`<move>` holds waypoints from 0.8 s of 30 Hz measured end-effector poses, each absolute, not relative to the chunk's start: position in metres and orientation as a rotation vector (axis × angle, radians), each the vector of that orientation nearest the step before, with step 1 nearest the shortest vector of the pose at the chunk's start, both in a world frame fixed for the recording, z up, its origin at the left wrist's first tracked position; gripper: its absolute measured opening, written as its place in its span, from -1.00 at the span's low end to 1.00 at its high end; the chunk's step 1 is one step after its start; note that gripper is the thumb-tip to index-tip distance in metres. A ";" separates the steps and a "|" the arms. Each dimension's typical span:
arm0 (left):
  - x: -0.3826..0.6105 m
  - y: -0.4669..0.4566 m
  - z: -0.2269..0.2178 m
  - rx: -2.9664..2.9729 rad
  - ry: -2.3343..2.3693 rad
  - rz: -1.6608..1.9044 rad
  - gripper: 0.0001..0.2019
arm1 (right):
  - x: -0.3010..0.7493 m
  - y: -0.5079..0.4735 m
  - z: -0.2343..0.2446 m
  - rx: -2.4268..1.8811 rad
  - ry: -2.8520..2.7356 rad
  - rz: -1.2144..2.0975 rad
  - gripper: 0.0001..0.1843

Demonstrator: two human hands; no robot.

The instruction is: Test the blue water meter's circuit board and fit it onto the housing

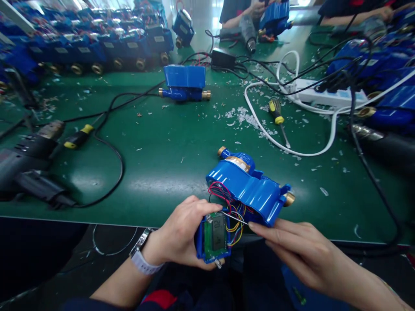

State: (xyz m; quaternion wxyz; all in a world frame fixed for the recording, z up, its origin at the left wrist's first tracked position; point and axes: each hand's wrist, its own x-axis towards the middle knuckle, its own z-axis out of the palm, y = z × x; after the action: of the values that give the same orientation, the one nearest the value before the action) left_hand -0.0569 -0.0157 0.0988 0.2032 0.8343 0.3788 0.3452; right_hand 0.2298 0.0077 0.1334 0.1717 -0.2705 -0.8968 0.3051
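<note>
My left hand (186, 233) is closed around a display module (218, 233), a green circuit board with a grey LCD in a blue frame. Red, yellow and dark wires (238, 229) run from the module into the open housing of a blue water meter (246, 185) with brass ends, tilted at the table's front edge. In my right hand (301, 250), the closed fingers pinch a thin metal tool (238, 217); it looks like tweezers, and its tip reaches the module's upper edge. The right fingers are just under the meter's housing.
Another blue meter (184, 82) stands mid-table. A heat gun (35, 160) and a screwdriver (79, 136) lie left; another screwdriver (276, 113), white cable and power strip (330, 93) lie right. Several meters (87, 47) are lined up at back left. Co-workers' hands (257, 8) work opposite.
</note>
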 end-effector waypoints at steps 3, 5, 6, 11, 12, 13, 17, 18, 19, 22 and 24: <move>-0.055 -0.015 0.101 2.355 1.099 0.966 -0.28 | 0.232 0.001 0.136 -0.836 -2.578 0.721 -0.51; -0.054 -0.015 0.102 2.384 1.129 0.955 -0.31 | 0.234 -0.007 0.138 -0.896 -2.638 0.555 -0.50; -0.053 -0.016 0.103 2.398 1.140 0.946 -0.32 | 0.234 -0.012 0.139 -0.916 -2.681 0.468 -0.48; -0.047 -0.017 0.105 2.484 1.181 0.890 -0.33 | 0.229 -0.031 0.150 -0.911 -2.872 0.191 -0.33; -0.047 -0.017 0.105 2.507 1.188 0.873 -0.34 | 0.227 -0.032 0.152 -0.918 -2.887 0.180 -0.32; -0.047 -0.018 0.105 2.526 1.193 0.869 -0.35 | 0.225 -0.032 0.154 -0.929 -2.893 0.193 -0.32; -0.049 -0.018 0.106 2.508 1.178 0.898 -0.32 | 0.221 -0.018 0.160 -0.952 -2.769 0.426 -0.45; -0.050 -0.018 0.106 2.487 1.163 0.909 -0.31 | 0.222 -0.012 0.162 -0.948 -2.719 0.523 -0.48; -0.051 -0.018 0.107 2.468 1.143 0.915 -0.29 | 0.224 -0.006 0.164 -0.939 -2.678 0.625 -0.51; -0.054 -0.016 0.111 2.437 1.067 0.946 -0.28 | 0.230 0.011 0.172 -0.870 -2.651 0.886 -0.54; -0.055 -0.013 0.114 2.428 1.027 0.965 -0.29 | 0.233 0.021 0.177 -0.822 -2.664 0.961 -0.54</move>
State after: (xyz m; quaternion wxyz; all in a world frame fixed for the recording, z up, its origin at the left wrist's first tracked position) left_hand -0.0546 -0.0134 0.1136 0.1664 0.8528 0.3607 0.3390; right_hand 0.2335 0.0207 0.1774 0.0959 -0.2775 -0.8992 0.3244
